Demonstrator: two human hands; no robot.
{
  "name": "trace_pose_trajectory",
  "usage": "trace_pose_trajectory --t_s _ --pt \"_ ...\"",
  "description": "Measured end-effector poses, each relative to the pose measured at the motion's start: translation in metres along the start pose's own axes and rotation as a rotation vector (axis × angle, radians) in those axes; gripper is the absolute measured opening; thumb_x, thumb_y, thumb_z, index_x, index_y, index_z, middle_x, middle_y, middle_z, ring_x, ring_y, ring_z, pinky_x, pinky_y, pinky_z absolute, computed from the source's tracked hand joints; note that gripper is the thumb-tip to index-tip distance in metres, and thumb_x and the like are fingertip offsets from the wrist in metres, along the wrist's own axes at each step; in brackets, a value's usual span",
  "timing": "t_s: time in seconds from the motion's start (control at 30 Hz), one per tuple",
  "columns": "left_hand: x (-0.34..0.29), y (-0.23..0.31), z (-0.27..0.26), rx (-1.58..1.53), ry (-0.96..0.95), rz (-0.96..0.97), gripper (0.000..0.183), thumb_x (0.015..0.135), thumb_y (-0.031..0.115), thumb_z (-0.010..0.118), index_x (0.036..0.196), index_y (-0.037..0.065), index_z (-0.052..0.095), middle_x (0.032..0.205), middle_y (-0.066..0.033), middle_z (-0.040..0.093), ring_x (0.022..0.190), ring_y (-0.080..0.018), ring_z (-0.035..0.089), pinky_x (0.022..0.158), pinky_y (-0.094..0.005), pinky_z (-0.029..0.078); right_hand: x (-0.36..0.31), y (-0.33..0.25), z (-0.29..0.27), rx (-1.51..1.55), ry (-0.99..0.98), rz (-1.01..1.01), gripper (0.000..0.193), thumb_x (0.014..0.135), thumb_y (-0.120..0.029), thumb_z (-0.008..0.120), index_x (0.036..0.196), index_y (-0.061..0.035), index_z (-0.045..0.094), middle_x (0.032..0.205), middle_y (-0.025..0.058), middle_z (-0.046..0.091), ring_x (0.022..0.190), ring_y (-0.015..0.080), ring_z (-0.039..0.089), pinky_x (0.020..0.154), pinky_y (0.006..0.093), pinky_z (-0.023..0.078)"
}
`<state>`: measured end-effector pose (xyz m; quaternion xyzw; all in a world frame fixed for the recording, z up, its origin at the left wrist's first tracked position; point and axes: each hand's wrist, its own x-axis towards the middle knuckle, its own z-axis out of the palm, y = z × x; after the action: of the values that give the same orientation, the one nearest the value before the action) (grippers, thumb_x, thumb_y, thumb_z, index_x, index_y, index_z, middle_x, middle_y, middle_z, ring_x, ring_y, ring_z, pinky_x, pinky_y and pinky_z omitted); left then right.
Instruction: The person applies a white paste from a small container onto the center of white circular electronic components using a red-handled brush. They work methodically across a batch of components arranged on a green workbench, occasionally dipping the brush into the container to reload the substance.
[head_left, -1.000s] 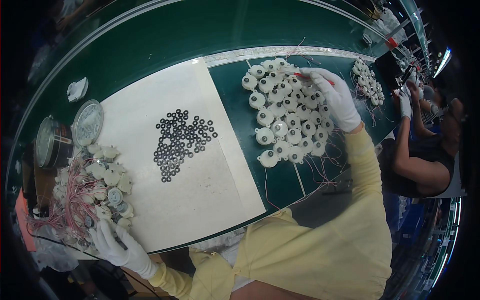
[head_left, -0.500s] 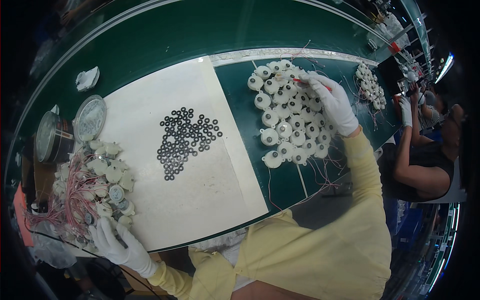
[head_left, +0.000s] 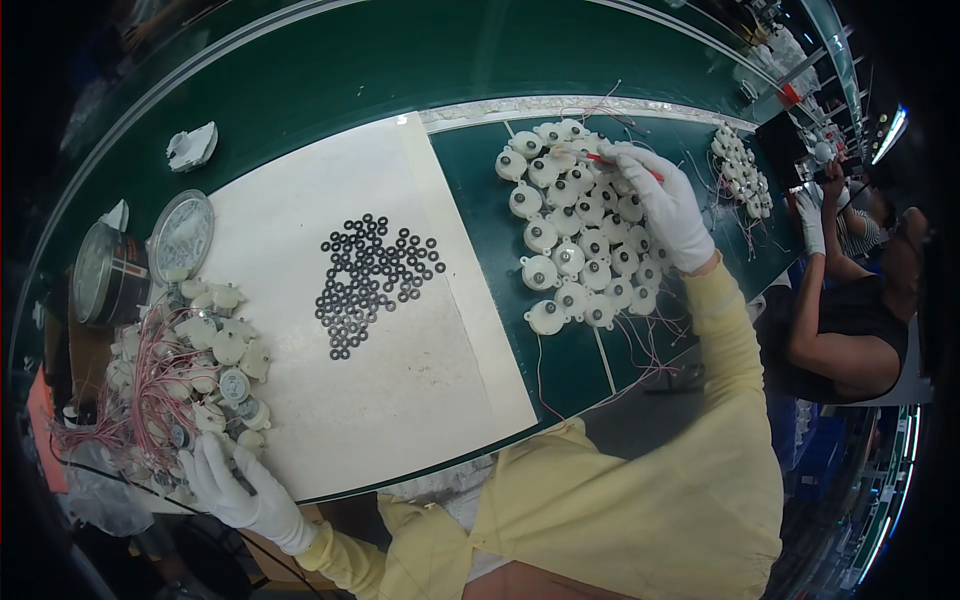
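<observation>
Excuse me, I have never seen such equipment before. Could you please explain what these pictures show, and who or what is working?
There is no robot here: a person works with two hands in white gloves. The view comes from a wide fisheye camera on the person's head, looking down, so straight edges appear bent.

On the green table lies a white sheet with small black rings. To its right stand many white round parts with dark centres; to its left is a heap of wired parts.

The right hand holds a slim red tool above the round parts. The left hand is at the heap's near edge; whether it grips anything is unclear.
</observation>
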<state>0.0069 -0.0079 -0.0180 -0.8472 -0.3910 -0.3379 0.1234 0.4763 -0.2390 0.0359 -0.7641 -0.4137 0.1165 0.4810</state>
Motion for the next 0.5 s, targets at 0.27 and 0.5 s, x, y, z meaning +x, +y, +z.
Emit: trace_pose_trajectory --t_s 0.27,0.5 --pt "-0.001 0.000 0.001 -0.001 0.019 0.007 0.035 0.087 0.003 0.062 0.122 -0.001 0.061 0.123 -0.0150 0.060 0.123 -0.0409 0.050 0.100 -0.0490 0.041 -0.009 0.001 -0.003 0.130 -0.003 0.029 0.028 0.100 -0.013 0.049 0.117 0.0049 0.063 0.110 0.0096 0.067 0.096 0.0125 0.062 0.086 0.0237 0.047" --pt "0.000 0.000 0.000 0.004 0.006 0.002 0.035 0.087 0.004 0.062 0.121 -0.002 0.061 0.121 -0.0156 0.061 0.123 -0.0412 0.051 0.101 -0.0492 0.041 -0.010 -0.013 0.011 0.101 -0.052 0.086 0.027 0.099 -0.011 0.051 0.118 0.0039 0.064 0.106 0.0086 0.069 0.097 0.0110 0.062 0.084 0.0229 0.048"
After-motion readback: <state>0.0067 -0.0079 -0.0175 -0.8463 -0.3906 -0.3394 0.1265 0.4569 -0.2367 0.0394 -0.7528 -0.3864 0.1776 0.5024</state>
